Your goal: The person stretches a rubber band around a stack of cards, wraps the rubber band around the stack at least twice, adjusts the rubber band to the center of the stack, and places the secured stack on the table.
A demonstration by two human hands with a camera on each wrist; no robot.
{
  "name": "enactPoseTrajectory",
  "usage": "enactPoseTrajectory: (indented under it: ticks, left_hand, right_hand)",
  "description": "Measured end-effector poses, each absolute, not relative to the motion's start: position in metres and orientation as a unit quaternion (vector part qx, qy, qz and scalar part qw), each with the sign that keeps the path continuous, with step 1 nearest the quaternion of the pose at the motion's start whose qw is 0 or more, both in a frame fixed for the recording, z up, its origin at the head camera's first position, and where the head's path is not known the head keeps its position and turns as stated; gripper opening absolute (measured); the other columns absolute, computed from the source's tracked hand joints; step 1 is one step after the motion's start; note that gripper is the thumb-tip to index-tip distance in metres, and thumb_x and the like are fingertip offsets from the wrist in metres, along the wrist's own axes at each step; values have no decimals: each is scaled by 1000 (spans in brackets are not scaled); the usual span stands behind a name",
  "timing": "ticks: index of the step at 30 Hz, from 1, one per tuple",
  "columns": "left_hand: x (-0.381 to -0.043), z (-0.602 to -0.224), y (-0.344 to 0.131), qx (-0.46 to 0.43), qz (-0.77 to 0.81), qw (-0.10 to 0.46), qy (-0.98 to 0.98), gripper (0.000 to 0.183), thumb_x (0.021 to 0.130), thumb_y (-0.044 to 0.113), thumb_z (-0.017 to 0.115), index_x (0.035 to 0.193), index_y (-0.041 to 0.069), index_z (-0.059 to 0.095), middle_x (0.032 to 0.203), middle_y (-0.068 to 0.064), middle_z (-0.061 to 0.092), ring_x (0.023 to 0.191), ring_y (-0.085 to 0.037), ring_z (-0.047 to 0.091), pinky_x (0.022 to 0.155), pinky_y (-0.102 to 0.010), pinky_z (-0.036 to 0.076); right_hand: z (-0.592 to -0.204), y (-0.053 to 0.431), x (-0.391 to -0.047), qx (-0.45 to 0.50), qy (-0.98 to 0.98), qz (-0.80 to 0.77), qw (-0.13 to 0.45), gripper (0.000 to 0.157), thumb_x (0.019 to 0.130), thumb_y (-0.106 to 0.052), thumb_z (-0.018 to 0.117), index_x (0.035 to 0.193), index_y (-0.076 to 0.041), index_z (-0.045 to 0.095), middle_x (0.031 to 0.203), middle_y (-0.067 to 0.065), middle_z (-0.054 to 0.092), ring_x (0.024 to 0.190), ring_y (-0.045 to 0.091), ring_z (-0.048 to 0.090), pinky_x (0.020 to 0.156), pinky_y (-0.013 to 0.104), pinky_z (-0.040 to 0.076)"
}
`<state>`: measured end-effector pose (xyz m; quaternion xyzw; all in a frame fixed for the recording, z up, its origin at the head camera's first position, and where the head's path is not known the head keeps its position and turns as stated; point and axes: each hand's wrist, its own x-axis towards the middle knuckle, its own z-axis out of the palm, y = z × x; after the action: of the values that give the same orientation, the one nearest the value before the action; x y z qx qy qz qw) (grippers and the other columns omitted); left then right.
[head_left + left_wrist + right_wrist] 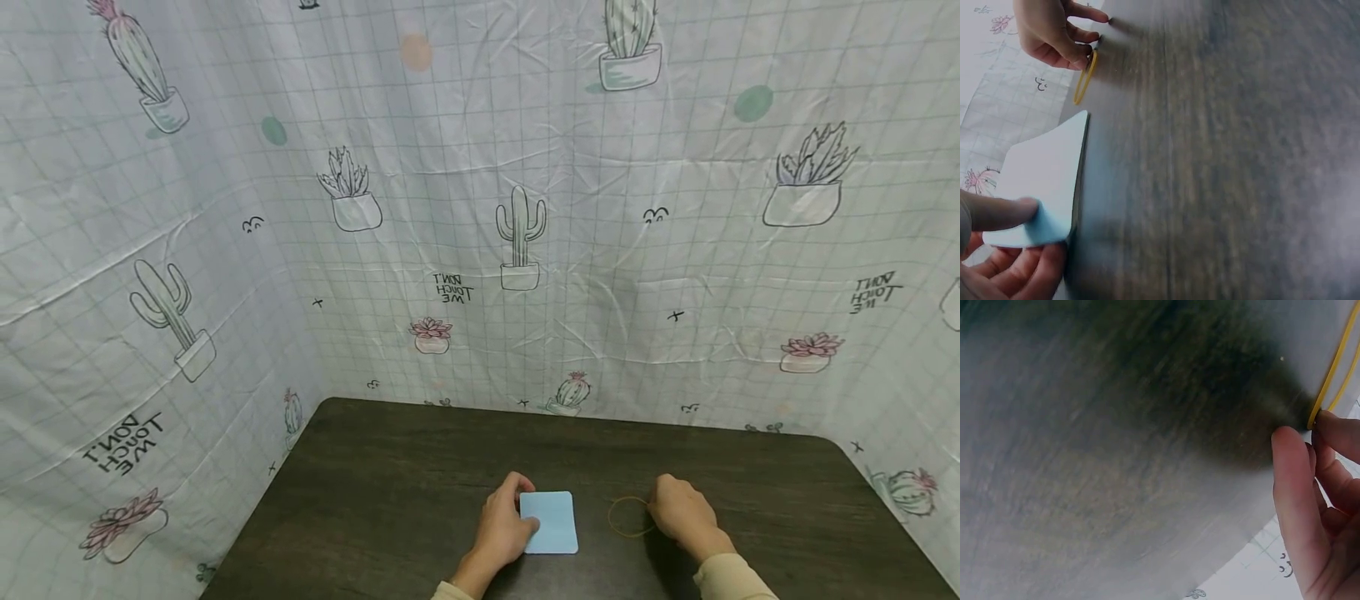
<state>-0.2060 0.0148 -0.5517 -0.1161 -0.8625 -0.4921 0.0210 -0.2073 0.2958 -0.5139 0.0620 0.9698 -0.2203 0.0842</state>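
Note:
My left hand [504, 523] grips a light blue square card [553, 523] with rounded corners by its left side. Its thumb [1013, 212] lies on the card's top face, while the other fingers curl at the edge and underneath. A thin dark edge shows along the card in the left wrist view. To the right, my right hand [684, 510] pinches a thin yellow rubber band [617, 530] between thumb and a finger. The band forms a loose, roughly round loop reaching toward the card, with a gap between the two. In the right wrist view the index finger [1297, 494] stands out straighter.
Both hands work over a dark wood-grain table [405, 467] with rounded far corners. A white grid-patterned cloth [600, 250] printed with cacti and lettering hangs behind it and at both sides.

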Motion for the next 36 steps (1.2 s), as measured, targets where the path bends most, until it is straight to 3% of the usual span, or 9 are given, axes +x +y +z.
enactPoseTrajectory:
  ticks: [3,8,15,18,21,24,26,31,36]
  left_hand:
    - [-207,-553,13,-130,-541,-10,-831,42,74,-13,75,106,12,62,77,3,56,59,-8,46,54,-27,39]
    - [-207,-554,9,-140,-605,-53,-782,43,75,-19,74,105,9,62,81,1,55,53,-7,46,50,-23,39]
    - [-207,-549,3,-149,-653,-78,-739,44,73,-22,71,106,5,61,80,-1,57,52,-8,47,49,-22,39]
    - [-206,-544,-1,-136,-670,-83,-726,43,73,-23,71,107,2,60,81,-4,58,52,-10,47,48,-22,39]
    - [-205,-540,-5,-119,-682,-82,-717,43,73,-23,71,108,0,60,82,-6,60,54,-12,51,49,-23,41]
    - [-205,-536,-9,-109,-695,-81,-706,43,73,-22,71,108,1,60,83,-8,62,58,-15,57,50,-25,44]
    - [-205,-534,-12,-105,-701,-81,-700,44,73,-22,71,108,1,60,84,-9,62,60,-17,60,51,-27,45]
    - [-203,-530,-18,-98,-709,-89,-693,45,74,-23,70,109,3,60,87,-9,62,65,-21,64,52,-33,49]
    - [-203,-524,-21,-98,-712,-88,-689,45,74,-23,70,110,3,59,89,-9,62,68,-22,65,56,-42,54]
  right_hand:
    - [-516,297,-207,64,968,-229,85,25,93,-3,53,70,-7,61,62,7,55,51,24,56,45,36,50]
    - [-517,299,-207,59,951,-286,98,15,96,-6,58,82,0,62,73,7,59,54,20,58,47,34,52]
    - [-514,297,-205,65,904,-419,55,30,96,-15,58,67,-6,57,57,0,52,52,15,53,52,31,46]
    - [-507,295,-205,64,848,-522,60,27,100,-16,54,84,2,67,74,6,68,68,19,65,64,33,55]
    - [-498,294,-203,53,753,-649,92,26,103,-16,49,98,2,66,94,10,73,86,21,71,80,35,57]
    - [-490,295,-201,12,627,-767,138,25,108,-18,42,104,-10,65,103,7,74,97,19,71,91,35,54]
    - [-488,295,-200,-43,525,-833,171,32,111,-20,35,104,-15,66,107,6,74,103,19,70,98,34,50]
    - [-485,296,-194,-181,247,-926,220,56,113,-20,15,120,-5,67,125,14,68,117,25,64,113,40,34]
    - [-474,294,-189,-221,176,-937,207,56,111,-9,10,126,-3,63,136,15,61,122,26,61,115,41,30]
